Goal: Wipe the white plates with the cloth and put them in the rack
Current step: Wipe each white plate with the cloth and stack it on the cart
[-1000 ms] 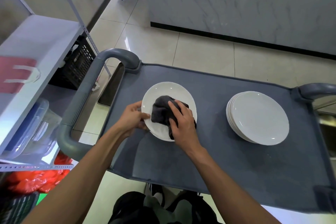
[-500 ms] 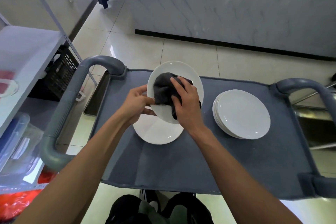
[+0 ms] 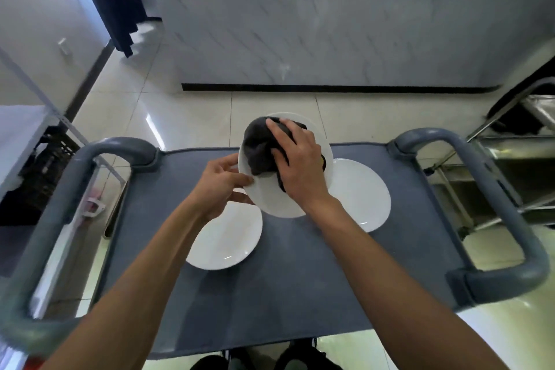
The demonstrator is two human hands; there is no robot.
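I am in the wiping step; my left hand [image 3: 220,186] pinches the near-left rim of the raised plate [image 3: 277,200], its fingers [image 3: 240,179] curled onto the edge, while my right hand [image 3: 295,159] presses the dark cloth [image 3: 259,149] into the plate's bowl, fingers spread over it; the plate is tilted above the cart's grey surface [image 3: 288,273], a single plate [image 3: 223,239] below-left of it, a stack [image 3: 362,194] just right; next, I judge, finish the wipe and find the rack, which I cannot see.
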